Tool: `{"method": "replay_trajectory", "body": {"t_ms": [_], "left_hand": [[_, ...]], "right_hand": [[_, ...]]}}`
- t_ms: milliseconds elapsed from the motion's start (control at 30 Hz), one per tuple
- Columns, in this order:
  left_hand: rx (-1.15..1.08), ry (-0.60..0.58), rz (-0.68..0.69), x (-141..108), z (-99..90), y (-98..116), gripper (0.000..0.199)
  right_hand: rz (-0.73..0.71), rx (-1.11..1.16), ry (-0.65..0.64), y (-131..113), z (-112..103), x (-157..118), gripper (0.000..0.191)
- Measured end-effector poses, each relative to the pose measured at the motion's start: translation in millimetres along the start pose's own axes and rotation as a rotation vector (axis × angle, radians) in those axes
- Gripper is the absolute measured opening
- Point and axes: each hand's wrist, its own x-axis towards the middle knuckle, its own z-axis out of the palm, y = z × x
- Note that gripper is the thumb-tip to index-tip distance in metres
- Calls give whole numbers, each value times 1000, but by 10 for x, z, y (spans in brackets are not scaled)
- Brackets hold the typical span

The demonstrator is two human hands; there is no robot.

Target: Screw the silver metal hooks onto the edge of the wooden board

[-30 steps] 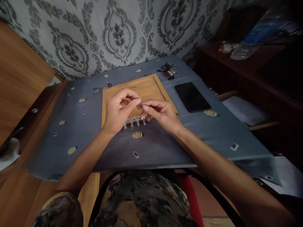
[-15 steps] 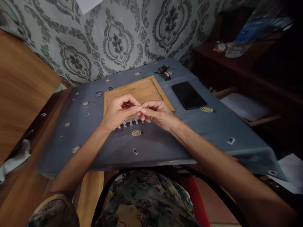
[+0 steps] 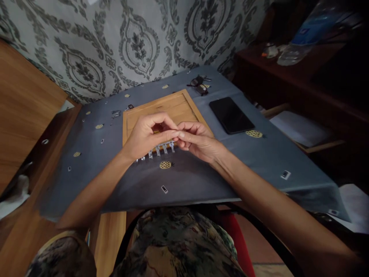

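My left hand (image 3: 148, 134) and my right hand (image 3: 197, 140) meet above the near edge of a wooden board (image 3: 170, 109), thumbs and fingertips pinched together. Whatever they hold between the tips is too small or hidden to make out. Below the fingers, several small metal clips (image 3: 158, 150) stand in a row along the board's near edge; my hands cover part of the board. More small metal pieces (image 3: 116, 114) lie on the cloth left of the board.
A black phone (image 3: 231, 115) lies right of the board on the blue tablecloth (image 3: 190, 177). Glasses (image 3: 198, 85) rest behind it. A plastic bottle (image 3: 301, 42) stands on the dark furniture at the right. A patterned wall is behind the table.
Both joined hands have shifted slightly right relative to the board and clips, still pinched together. The view has moved a little.
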Motion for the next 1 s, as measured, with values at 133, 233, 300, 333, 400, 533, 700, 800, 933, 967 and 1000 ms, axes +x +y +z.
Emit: {"method": "replay_trajectory", "body": {"t_ms": [133, 233, 300, 333, 400, 533, 700, 800, 933, 967, 1000], "left_hand": [[8, 15, 14, -10, -15, -47, 17], [30, 68, 11, -22, 4, -73, 8], [52, 95, 12, -25, 22, -81, 4], [62, 103, 13, -25, 28, -83, 4], [80, 104, 13, -25, 33, -83, 4], [92, 96, -12, -39, -4, -117, 6], [154, 117, -34, -79, -112, -278, 9], [283, 24, -81, -97, -147, -388, 7], [413, -127, -131, -102, -122, -498, 7], [427, -148, -139, -98, -109, -523, 7], [438, -161, -156, -93, -97, -546, 7]], "right_hand": [[21, 14, 57, -25, -16, 1, 38], [-15, -48, 93, -31, -23, 3, 39], [-27, -68, 99, -26, -22, 5, 40], [-23, -62, 99, -22, -18, 5, 40], [6, -28, 95, -16, -6, 8, 39], [67, 29, 79, -27, -3, 18, 37], [-32, -313, 137, -37, -151, 51, 33], [-204, -815, 217, 37, -292, 53, 20], [-269, -1153, 192, 205, -430, 20, 21], [-268, -1171, 179, 242, -450, 12, 22], [-264, -1180, 168, 271, -465, 6, 22]]}}
